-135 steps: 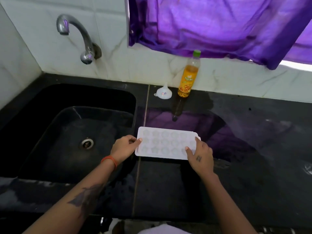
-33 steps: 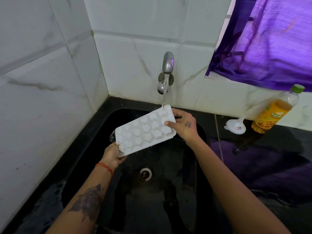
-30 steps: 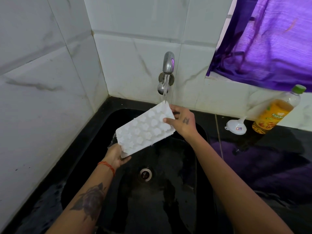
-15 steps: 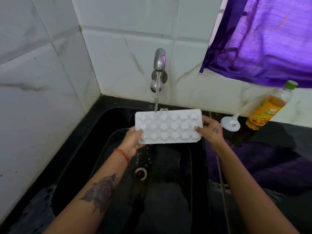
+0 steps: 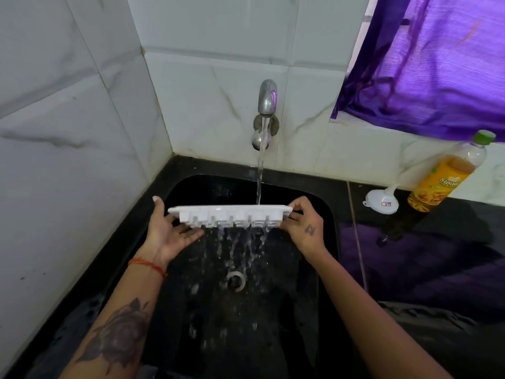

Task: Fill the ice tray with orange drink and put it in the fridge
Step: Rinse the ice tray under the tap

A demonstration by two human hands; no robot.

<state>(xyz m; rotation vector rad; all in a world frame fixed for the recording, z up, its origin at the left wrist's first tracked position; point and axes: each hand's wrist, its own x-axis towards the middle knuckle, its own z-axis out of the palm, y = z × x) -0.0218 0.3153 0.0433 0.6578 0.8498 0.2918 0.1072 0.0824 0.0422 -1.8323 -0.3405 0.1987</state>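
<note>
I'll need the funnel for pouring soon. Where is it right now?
In the head view, the funnel sits on the black counter right of the sink, beside the orange drink bottle.

1. The orange drink bottle (image 5: 448, 173), standing on the counter to the right of the tap (image 5: 267, 98), has a yellow label with slanted white lettering that reads "SWING"; the last letter is partly cut off.
2. The white funnel (image 5: 381, 202), just left of that bottle, carries a small red-and-blue sticker, too small to read.
</note>
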